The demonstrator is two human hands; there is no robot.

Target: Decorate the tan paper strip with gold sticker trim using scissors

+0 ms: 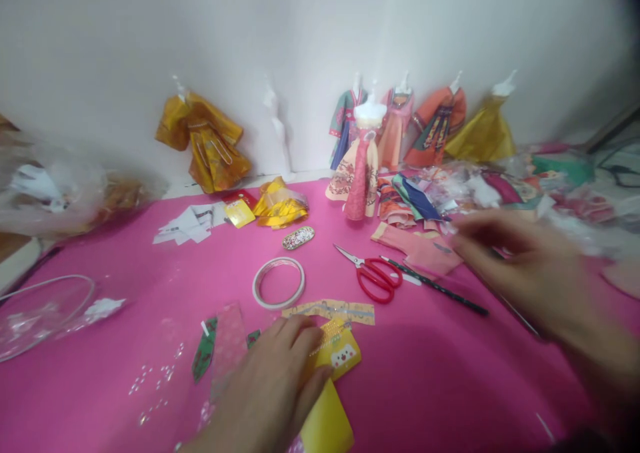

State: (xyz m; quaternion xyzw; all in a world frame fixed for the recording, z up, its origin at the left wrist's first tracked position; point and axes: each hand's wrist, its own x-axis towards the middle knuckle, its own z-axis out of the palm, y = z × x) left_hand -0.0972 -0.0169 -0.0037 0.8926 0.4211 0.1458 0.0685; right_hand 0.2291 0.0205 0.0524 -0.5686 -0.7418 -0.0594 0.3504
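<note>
My left hand (280, 373) is curled over a yellow card (353, 356) with a white bear face, its thumb and fingers closed at the card's edge. Small gold beads (333, 333) lie along that card, and a plain yellow flap (327, 419) shows below the thumb. Raised over the right side, my right hand (525, 273) is blurred, with thumb and forefinger pinched; anything between them is too small to make out. Close to it lie a pink cloth garment piece (420, 249), a dark dotted pencil (445, 286) and red-handled scissors (377, 278).
A tape roll (257, 286), a patterned strip (360, 311) and an oval case (299, 237) lie mid-table. Green and pink cloth pieces (227, 339) and loose gems (160, 376) are at left. Dressed doll forms (355, 166) line the wall; bagged fabrics (470, 186) fill the back right.
</note>
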